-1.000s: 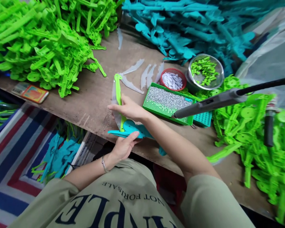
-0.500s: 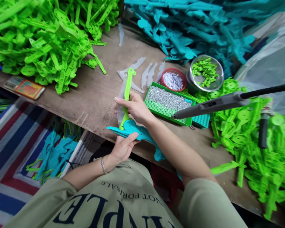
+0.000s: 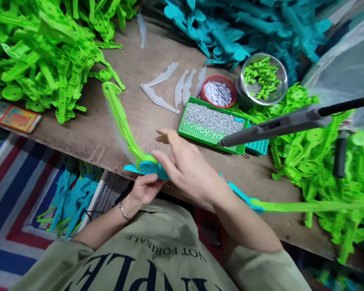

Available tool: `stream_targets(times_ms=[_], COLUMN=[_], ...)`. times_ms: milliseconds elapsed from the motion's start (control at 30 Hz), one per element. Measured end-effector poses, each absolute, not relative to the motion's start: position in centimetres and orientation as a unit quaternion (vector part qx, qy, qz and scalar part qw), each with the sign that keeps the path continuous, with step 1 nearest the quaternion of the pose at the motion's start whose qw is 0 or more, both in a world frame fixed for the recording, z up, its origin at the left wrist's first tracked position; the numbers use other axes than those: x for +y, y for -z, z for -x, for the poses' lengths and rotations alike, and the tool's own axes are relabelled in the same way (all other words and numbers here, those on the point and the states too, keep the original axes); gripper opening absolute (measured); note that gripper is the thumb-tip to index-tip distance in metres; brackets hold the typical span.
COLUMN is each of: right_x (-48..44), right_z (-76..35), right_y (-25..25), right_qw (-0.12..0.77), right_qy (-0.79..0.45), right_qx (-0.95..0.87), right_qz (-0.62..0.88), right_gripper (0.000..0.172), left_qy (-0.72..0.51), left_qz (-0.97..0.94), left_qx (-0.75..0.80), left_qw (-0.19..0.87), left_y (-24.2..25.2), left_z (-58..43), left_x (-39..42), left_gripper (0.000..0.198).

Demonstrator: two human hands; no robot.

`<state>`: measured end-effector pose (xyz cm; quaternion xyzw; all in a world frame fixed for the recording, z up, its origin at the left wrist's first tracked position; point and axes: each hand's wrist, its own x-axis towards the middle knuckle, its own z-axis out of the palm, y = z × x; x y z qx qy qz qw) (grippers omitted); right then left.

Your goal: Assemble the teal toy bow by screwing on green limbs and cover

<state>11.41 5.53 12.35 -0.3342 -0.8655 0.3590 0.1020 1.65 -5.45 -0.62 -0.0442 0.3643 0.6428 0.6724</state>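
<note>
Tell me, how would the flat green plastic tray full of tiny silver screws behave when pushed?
The flat green plastic tray would probably slide rather than tip: it lies low and wide on the wooden table. It may feel heavy, as tiny silver screws fill it; some could spill.

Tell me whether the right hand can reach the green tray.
Likely yes: the right hand is open, the green tray lies just beyond it, bare table between; a grey tool overhangs one corner.
</note>
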Motion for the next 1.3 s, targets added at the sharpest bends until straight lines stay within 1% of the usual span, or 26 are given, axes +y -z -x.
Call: stream_targets(times_ms=[33,100,167,233,300,400,533,633,733,900,1067,1133,1233,1300], right_x=[4.8,3.4,2.3,1.5,0.9,0.6,0.7,0.8,0.7,1.2,3.6,4.9,6.9,7.9], right_z=[-12.7,-14.9,-16.4,-17.0,-17.2,-17.5,-18.2,-18.4,-18.4,-18.6,-18.6,-18.5,-17.7,-16.5], right_y=[-12.5,-12.1,-11.3,-10.6,-10.2,-10.2,-10.3,-10.6,-10.9,-11.1,-11.0,-11.1,-11.9,-12.7], right_qw=[0.104,0.063,0.013,-0.003,0.014,0.051,0.085,0.090,0.073,0.054,0.020,-0.005,-0.031,0.011], right_qy=[-0.311,-0.230,-0.176,-0.146,-0.129,-0.108,-0.069,-0.057,-0.058,-0.093,-0.178,-0.218,-0.289,-0.346], right_qx=[-0.879,-0.898,-0.905,-0.906,-0.906,-0.910,-0.913,-0.916,-0.919,-0.916,-0.904,-0.898,-0.887,-0.873], right_qz=[0.346,0.370,0.386,0.398,0.402,0.398,0.393,0.387,0.384,0.387,0.389,0.381,0.358,0.343], right_gripper=[0.047,0.050,0.037,0.024,0.020,0.022,0.025,0.025,0.024,0.022,0.019,0.021,0.024,0.035], left_qy=[-0.634,-0.619,-0.607,-0.595,-0.589,-0.610,-0.664,-0.689,-0.694,-0.698,-0.667,-0.651,-0.664,-0.675], left_qz=[0.033,0.006,-0.018,-0.035,-0.049,-0.073,-0.120,-0.159,-0.155,-0.094,-0.054,-0.041,-0.032,-0.020], left_qx=[0.360,0.354,0.350,0.347,0.348,0.351,0.364,0.391,0.401,0.387,0.352,0.350,0.378,0.399], left_qw=[0.684,0.701,0.713,0.724,0.728,0.707,0.643,0.589,0.578,0.595,0.655,0.673,0.645,0.620], left_y=[0.6,0.3,-0.1,-0.5,-0.6,-0.5,-0.5,-1.1,-1.5,-1.4,-1.5,-1.6,-1.5,-1.3], left_z=[-1.3,-0.7,-0.5,-0.6,-0.7,-0.2,1.5,2.5,2.6,1.7,-0.8,-2.0,-3.6,-4.3], left_x=[-5.4,-5.3,-5.1,-4.9,-4.8,-4.9,-5.0,-4.8,-4.6,-4.7,-4.5,-4.2,-3.7,-3.4], left_gripper=[0.033,0.044,0.056,0.066,0.073,0.075,0.076,0.074,0.072,0.063,0.072,0.065,0.043,0.031])
